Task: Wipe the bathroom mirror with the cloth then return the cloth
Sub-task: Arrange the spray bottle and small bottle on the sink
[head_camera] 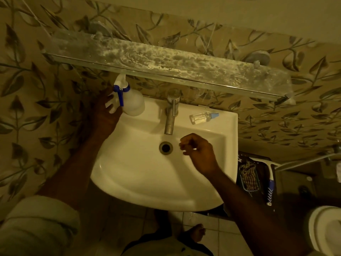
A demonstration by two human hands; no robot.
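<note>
A striped dark cloth [248, 175] lies bunched in a wire basket [241, 183] to the right of the white sink [140, 185], below rim level. The mirror itself is out of view above the glass shelf. My left hand [106, 111] rests at the sink's back left corner with fingers spread, right beside a white spray bottle [132, 103] with a blue trigger; the fingertips reach the trigger but do not wrap around it. My right hand [200, 153] hovers over the basin right of the drain, fingers loosely curled in, holding nothing.
A stained glass shelf [166, 60] juts out from the leaf-patterned wall above the metal tap [171, 111]. A small clear bottle [203, 117] lies on the sink's back rim. A blue-handled squeegee [270, 183] lies beside the basket. A toilet [323, 230] stands at the lower right.
</note>
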